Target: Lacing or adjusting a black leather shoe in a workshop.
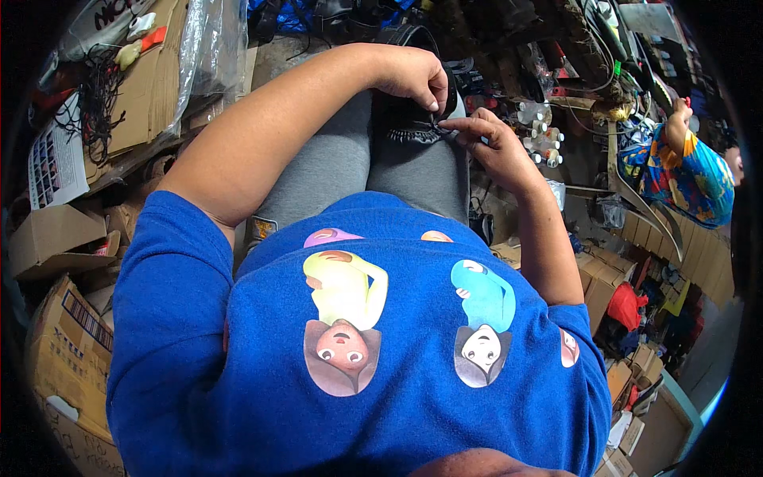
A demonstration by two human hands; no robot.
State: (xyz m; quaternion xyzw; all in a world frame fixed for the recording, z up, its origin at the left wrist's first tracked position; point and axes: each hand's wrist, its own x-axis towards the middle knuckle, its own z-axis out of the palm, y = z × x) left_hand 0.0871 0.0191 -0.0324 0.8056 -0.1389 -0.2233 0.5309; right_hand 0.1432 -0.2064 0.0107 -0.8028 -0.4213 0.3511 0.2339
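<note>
Across my grey-trousered thighs lies a black shoe-like piece [412,127] with a row of short dark loops along its near edge. My left hand [415,77] reaches over it from above, thumb and index finger pinched together and pointing down. A thin dark strand or tool seems to run below those fingertips, too fine to name. From the right comes my right hand [502,151], its index fingertip touching the piece's edge beside the strand. Its other fingers are curled in, and what they hold is too small to make out.
Flattened cardboard [147,87] and a clear plastic sheet [208,63] stand at the left, above an open carton [60,238]. Small white-capped bottles [547,143] sit right of my right hand. Another person in a colourful top [691,179] is at the far right, near a curved metal frame [644,207].
</note>
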